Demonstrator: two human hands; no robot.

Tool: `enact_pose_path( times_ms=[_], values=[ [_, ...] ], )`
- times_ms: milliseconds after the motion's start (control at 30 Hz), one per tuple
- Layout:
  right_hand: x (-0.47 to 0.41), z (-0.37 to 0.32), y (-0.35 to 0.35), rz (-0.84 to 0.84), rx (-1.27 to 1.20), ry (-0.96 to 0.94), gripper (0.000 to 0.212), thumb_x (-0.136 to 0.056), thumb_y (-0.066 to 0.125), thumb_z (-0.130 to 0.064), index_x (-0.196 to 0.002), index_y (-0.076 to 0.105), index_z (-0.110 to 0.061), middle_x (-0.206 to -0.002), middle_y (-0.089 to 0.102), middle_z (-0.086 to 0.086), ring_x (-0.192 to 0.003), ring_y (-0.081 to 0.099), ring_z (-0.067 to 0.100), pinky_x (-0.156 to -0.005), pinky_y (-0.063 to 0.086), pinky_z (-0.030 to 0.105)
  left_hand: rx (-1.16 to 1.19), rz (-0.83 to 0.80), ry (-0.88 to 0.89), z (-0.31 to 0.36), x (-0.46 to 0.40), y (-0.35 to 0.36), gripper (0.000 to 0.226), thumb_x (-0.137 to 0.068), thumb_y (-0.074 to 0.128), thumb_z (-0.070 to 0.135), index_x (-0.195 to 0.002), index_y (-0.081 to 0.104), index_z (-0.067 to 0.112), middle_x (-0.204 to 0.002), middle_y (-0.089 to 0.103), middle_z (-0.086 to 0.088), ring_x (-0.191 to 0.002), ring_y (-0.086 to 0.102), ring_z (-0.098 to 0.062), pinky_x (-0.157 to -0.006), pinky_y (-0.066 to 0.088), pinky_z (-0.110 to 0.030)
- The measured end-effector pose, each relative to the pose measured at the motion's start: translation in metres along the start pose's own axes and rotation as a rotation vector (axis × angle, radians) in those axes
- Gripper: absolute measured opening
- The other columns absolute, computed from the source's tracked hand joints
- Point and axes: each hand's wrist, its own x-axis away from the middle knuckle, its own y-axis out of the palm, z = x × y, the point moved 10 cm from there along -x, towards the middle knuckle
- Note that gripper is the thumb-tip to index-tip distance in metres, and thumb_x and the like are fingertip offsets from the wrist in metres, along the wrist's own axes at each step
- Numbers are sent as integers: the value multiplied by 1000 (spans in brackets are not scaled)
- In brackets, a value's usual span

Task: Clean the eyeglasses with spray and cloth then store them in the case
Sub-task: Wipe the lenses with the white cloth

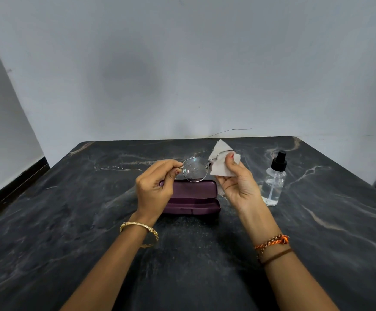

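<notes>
A dark marbled counter [48, 221] stands against a pale wall [182, 63]. On the left arm, a gold bangle [140, 230] circles the wrist. The left hand [155, 187] is raised above the counter, its grip pinched shut on the left end of the eyeglasses [196, 169], thumb and fingertips closed on the thin metal frame beside the lens. The visible lens is speckled with droplets. Below and behind the glasses, a purple case [193, 198] lies open on the counter, partly hidden by the left hand. The right side of the glasses is wrapped in a pale cloth [221, 163], which the right hand [238, 185] pinches between thumb and fingers, its grip closed on cloth and frame together. Braided orange and brown bands [272, 245] sit on the right wrist. Just to the right of that hand, a clear spray bottle [273, 182] with a black nozzle stands upright on the counter, near but apart from the case.
</notes>
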Motion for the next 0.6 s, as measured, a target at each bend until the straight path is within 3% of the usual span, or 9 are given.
enact_pose_path(
  times_ms=[133, 300, 433, 600],
  values=[
    [-1, -7, -2, 26, 1, -53, 10, -90, 50, -7, -81, 56, -9, -58, 71, -2, -58, 69, 9, -55, 58, 25, 95, -80, -115, -11, -2, 7, 22, -75, 63, -1, -95, 64, 7, -87, 64, -3, -86, 61, -8, -80, 51, -16],
    [-1, -17, -6, 25, 14, -100, 11, -90, 50, -9, -81, 57, -9, -58, 71, -3, -58, 69, 8, -54, 57, 21, 146, -232, -224, -19, 2, 23, 16, -77, 65, 9, -87, 61, 21, -87, 59, 14, -105, 48, -8, -92, 39, -13],
    [-1, -18, -1, -31, 11, -95, 15, -91, 46, -1, -85, 58, -7, -63, 72, -2, -62, 69, 7, -59, 58, 21, 175, -235, -283, -25, 3, 24, 7, -75, 64, 33, -78, 58, 30, -83, 58, 17, -96, 47, 5, -88, 37, -10],
    [0, -20, 0, -19, 144, -132, 12, -87, 51, 0, -81, 60, -6, -61, 72, -3, -61, 68, 5, -59, 57, 19, 167, -144, -313, -30, -1, 12, 4, -72, 64, 25, -73, 60, 28, -78, 59, 14, -90, 49, 5, -83, 38, -9]
  ],
)
